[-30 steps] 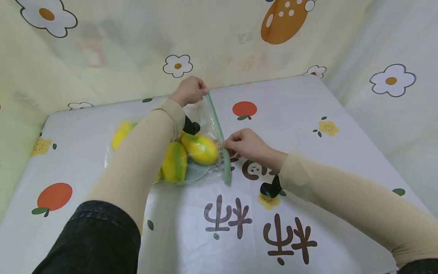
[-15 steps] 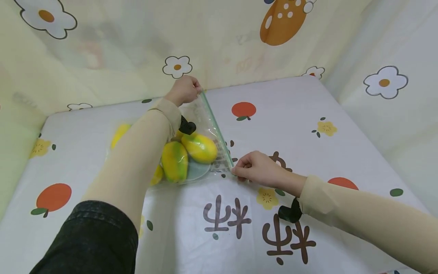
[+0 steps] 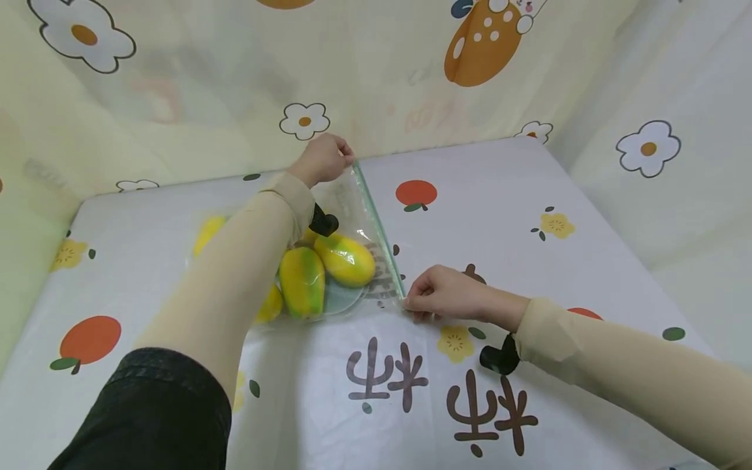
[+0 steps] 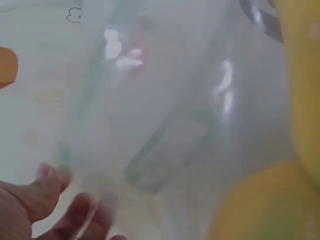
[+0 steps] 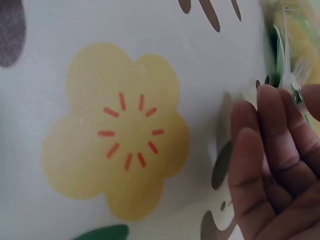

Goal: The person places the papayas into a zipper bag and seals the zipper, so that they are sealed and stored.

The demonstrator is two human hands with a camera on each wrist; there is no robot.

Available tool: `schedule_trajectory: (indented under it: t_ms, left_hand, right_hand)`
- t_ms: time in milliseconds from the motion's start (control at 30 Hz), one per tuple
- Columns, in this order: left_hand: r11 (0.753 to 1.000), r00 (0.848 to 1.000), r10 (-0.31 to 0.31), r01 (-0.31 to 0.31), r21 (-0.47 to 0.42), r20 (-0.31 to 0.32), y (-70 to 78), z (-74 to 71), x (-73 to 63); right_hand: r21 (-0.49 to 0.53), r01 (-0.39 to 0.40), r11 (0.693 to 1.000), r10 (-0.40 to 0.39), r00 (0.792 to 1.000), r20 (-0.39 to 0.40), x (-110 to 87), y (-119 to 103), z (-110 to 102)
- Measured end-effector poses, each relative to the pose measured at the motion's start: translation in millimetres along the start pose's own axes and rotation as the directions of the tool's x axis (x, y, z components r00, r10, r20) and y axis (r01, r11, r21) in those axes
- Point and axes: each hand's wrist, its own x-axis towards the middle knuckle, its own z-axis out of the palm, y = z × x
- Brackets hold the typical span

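A clear zip bag (image 3: 346, 196) with a green zip strip (image 3: 377, 225) lies on the table, its mouth facing right. Inside it are several yellow-green fruits that look like papayas or mangoes, one (image 3: 345, 260) near the mouth and another (image 3: 302, 282) beside it. A round pale plate-like shape (image 3: 346, 297) shows beneath them. At the far end of the strip my left hand (image 3: 325, 158) pinches the bag's corner. My right hand (image 3: 448, 294) pinches the near end of the strip. In the right wrist view the right hand's fingers (image 5: 272, 120) meet the bag edge. My left forearm hides part of the bag.
A printed cloth (image 3: 482, 222) with fruit, flowers and dark characters covers the table. Behind it hangs a patterned curtain (image 3: 223, 91), close to the left hand. Another pale curtain (image 3: 693, 215) borders the right side.
My right hand has slid toward me along the strip, from its middle to the near end. The strip now lies straighter. The left hand has stayed at the far corner.
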Motion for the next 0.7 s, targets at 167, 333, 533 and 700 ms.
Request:
schedule_trajectory:
  t_ms: [167,333,533,700]
  left_hand:
    - [1.0,0.994,0.0,-0.002,0.022,0.111,-7.0,-39.1,-28.4]
    - [0.992,0.985,-0.072,0.054,0.114,0.157,-40.4,-91.1,-66.6]
    - [0.967,0.931,-0.227,0.251,-0.05,0.286,-148.5,-84.4,-100.3]
    - [0.827,0.909,-0.272,0.389,-0.406,0.317,-195.8,-34.7,-104.1]
  right_hand:
    - [-0.007,0.005,1.0,-0.005,0.994,0.106,11.6,-5.1,-7.8]
    - [0.024,0.004,1.0,-0.006,0.997,0.079,37.0,-17.9,-31.0]
    - [0.061,-0.031,0.998,0.035,0.998,-0.057,74.7,-22.5,-72.4]
    - [0.158,-0.079,0.984,0.105,0.98,-0.166,98.9,-14.5,-92.7]
